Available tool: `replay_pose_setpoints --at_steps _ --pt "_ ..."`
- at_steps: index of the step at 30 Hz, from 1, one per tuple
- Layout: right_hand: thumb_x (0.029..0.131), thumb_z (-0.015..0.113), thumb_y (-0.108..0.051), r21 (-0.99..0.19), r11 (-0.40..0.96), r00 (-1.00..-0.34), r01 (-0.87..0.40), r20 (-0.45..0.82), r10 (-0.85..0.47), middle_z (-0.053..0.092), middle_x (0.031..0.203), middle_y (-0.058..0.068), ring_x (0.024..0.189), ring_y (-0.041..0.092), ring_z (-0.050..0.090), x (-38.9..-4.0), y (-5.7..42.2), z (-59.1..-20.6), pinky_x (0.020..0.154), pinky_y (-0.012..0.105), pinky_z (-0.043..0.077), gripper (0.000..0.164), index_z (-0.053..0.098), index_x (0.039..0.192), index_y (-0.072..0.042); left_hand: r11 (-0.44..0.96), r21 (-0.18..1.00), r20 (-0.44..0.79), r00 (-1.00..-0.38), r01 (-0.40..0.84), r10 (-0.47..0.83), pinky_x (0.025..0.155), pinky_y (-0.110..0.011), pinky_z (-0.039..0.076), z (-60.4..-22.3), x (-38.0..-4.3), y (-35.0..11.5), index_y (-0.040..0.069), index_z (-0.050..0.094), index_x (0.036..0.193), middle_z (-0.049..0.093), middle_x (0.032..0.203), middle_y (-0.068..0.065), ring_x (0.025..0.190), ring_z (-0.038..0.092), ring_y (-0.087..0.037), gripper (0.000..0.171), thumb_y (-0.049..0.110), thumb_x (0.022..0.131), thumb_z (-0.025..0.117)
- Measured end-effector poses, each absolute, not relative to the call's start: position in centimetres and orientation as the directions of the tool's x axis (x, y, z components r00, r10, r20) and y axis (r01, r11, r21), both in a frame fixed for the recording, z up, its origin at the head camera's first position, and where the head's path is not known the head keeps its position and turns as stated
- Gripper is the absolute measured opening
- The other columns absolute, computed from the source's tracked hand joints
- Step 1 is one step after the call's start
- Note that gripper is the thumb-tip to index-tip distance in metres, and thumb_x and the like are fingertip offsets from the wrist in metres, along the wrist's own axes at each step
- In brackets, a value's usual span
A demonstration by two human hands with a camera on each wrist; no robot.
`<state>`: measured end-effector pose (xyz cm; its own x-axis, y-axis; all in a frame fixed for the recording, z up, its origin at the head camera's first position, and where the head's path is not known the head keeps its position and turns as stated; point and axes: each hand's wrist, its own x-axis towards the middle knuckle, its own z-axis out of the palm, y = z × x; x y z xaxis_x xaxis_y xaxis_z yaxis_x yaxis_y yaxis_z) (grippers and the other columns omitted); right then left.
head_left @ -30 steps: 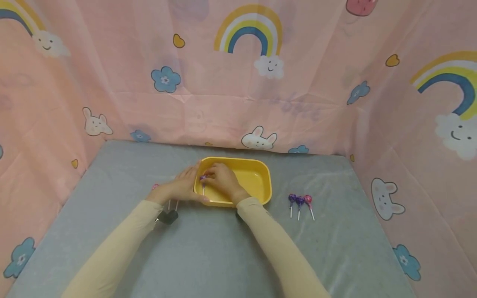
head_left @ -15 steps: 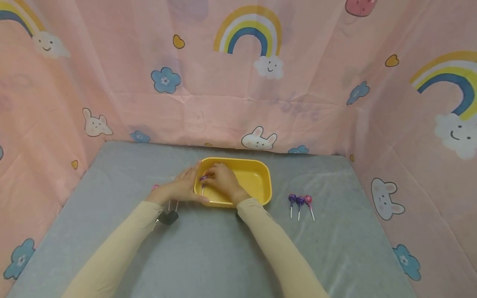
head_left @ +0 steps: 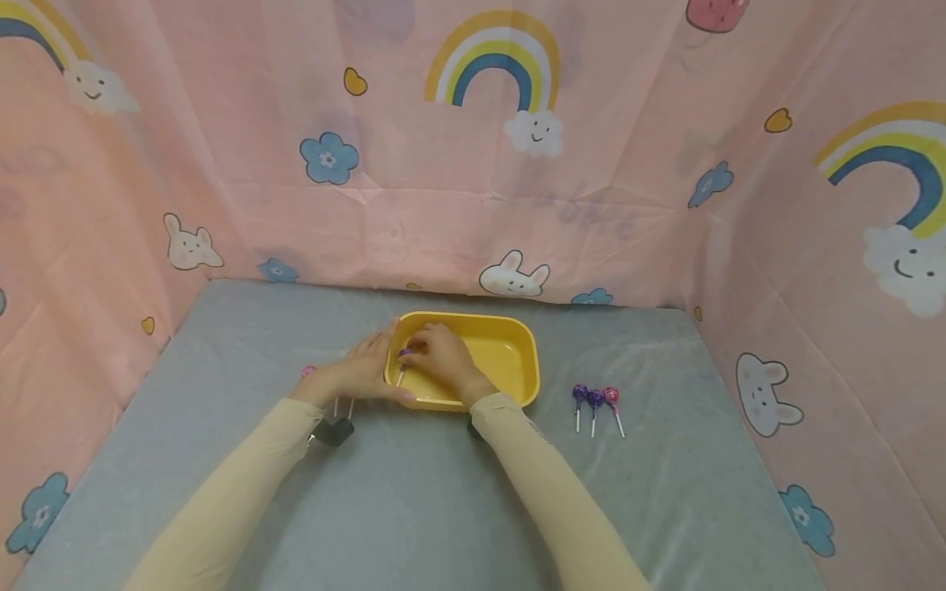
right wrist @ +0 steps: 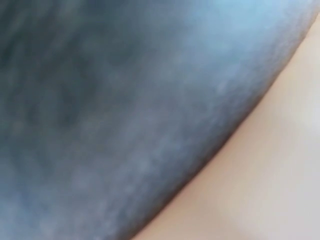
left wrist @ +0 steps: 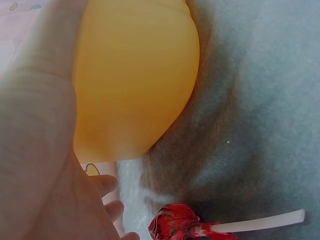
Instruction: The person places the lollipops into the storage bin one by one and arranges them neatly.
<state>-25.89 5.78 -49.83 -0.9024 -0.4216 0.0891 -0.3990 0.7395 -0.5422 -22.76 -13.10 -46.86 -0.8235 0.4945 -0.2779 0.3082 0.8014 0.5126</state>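
Head view: the right hand (head_left: 441,355) pinches a purple lollipop (head_left: 404,354) inside the yellow bin (head_left: 510,365), seemingly to set its angle against the end wall; the left hand (head_left: 360,371) lies unclenched along that wall, probably steadying it. Three lollipops (head_left: 595,399) lie right of the bin. Left wrist view: its fingers extend past the bin, near a red lollipop (left wrist: 175,223). Right wrist view: too blurred to show any grip.
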Motion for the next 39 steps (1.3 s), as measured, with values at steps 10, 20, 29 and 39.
replay_pose_setpoints --at_steps 10,20,29,39 --pt "0.088 0.073 -0.04 -0.553 0.728 -0.9 -0.406 0.102 -0.425 0.067 0.099 -0.005 0.099 0.014 0.054 -25.9 5.9 -50.0 0.101 0.031 0.048 0.025 0.075 0.101 -0.019 0.81 0.501 -0.284 -0.826 0.306 0.488 0.125 -0.061 0.01 -46.9 -22.7 -13.1 0.012 -0.018 0.157 0.005 0.167 -0.02 0.154 0.006 -0.044 0.14 0.076 0.07 0.07" --pt "0.089 0.073 -0.04 -0.589 0.704 -0.897 -0.396 0.085 -0.433 0.066 0.103 -0.005 0.102 0.014 0.054 -26.0 6.1 -49.9 0.105 0.032 0.046 0.028 0.073 0.108 -0.02 0.802 0.509 -0.274 -0.824 0.313 0.496 0.124 -0.062 0.01 -46.6 -22.7 -13.1 0.01 -0.017 0.157 0.005 0.166 -0.023 0.154 0.005 -0.045 0.14 0.074 0.071 0.072" --pt "0.089 0.072 -0.04 -0.662 0.638 -0.876 -0.393 0.06 -0.478 0.068 0.111 -0.006 0.099 0.011 0.058 -26.1 6.4 -49.5 0.1 0.031 0.05 0.036 0.068 0.12 -0.022 0.796 0.513 -0.282 -0.813 0.321 0.509 0.124 -0.063 0.009 -46.7 -22.8 -13.2 0.011 -0.019 0.157 0.003 0.167 -0.022 0.154 0.004 -0.045 0.14 0.077 0.07 0.07" --pt "0.09 0.071 -0.039 -0.713 0.613 -0.862 -0.34 -0.025 -0.507 0.064 0.126 -0.007 0.115 0.013 0.058 -25.8 7.3 -48.7 0.11 0.035 0.047 0.042 0.062 0.128 -0.023 0.802 0.519 -0.294 -0.819 0.295 0.492 0.123 -0.064 0.008 -46.3 -22.6 -13.2 0.012 -0.019 0.157 0.005 0.166 -0.025 0.154 0.003 -0.046 0.14 0.074 0.07 0.072"
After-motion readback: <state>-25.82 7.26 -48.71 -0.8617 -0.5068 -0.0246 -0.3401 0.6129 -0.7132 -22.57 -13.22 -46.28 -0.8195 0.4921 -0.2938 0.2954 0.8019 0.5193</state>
